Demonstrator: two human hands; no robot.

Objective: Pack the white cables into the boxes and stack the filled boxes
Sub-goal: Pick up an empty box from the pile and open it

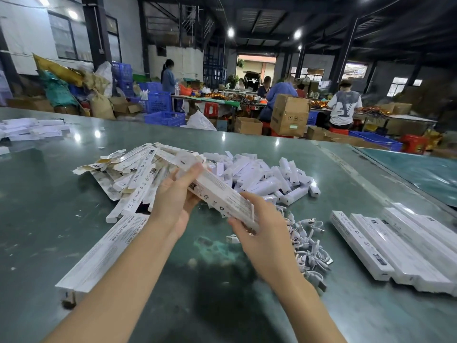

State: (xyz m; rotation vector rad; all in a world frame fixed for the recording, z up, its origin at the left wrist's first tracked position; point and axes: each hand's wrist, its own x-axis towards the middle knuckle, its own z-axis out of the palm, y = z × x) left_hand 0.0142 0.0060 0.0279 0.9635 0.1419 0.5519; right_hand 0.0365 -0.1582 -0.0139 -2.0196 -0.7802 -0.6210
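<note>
A: What do the hands hold?
B: Left hand [173,201] and right hand [262,233] fingers curl around one long box [222,194], above the surface [222,280].
A: The cables [306,246]?
B: On the surface, just right of the right fingers.

One long white cardboard box [220,197] sits in the grip of two hands. Right of the grip lie about four long white filled boxes [400,246] side by side (edges blur, so the count is rough). Left of it lie two more long white boxes [99,253]. The flat carton blanks, small white sleeves and white cables are too heaped to count.
</note>
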